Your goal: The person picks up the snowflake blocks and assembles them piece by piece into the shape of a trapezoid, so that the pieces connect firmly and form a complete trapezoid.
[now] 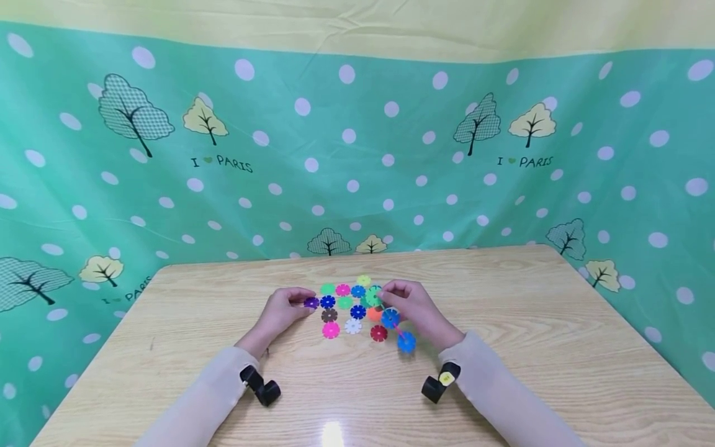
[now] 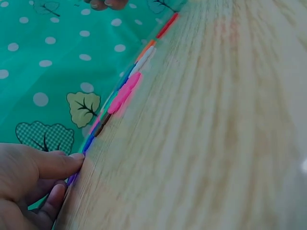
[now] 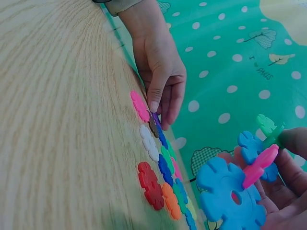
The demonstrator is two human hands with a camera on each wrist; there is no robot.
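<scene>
My left hand pinches a purple notched plastic disc at the left end of a group of flat interlocking discs on the table. In the right wrist view its thumb and fingertips are down at the tabletop. My right hand holds a chain of joined discs above the group's right side. Its fingers grip a green disc; a blue disc, a pink disc and a larger-looking blue disc follow along the chain. The chain partly covers an orange disc in the head view.
Loose discs lie between the hands, among them a dark brown one, a bright pink one, a white one, a red one and a yellow one. The wooden table meets a green dotted curtain at the back.
</scene>
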